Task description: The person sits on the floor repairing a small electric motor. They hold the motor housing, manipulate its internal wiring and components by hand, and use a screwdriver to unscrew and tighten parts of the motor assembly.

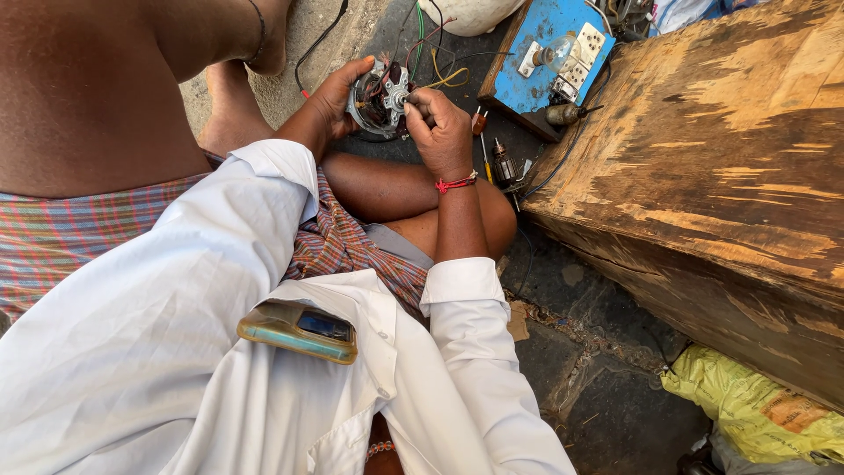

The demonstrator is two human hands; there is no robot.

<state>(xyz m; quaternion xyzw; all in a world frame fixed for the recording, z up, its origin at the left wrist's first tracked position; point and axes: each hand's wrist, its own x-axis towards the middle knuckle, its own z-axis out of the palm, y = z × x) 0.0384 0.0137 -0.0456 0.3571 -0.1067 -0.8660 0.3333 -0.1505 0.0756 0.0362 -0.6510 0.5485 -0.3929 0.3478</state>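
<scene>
Over dark ground, left hand (332,101) cups a small motor (380,99); right hand (440,130) fingers pinch its centre.

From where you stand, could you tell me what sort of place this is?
Probably an informal electrical repair spot on the ground. The left hand and right hand work on a small motor, beside a blue test board with a bulb, next to a worn wooden box.

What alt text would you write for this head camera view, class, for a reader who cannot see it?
Two hands, left hand and right hand, hold a small electric motor with loose wires above crossed legs. A blue switchboard and wooden block sit nearby.
</scene>
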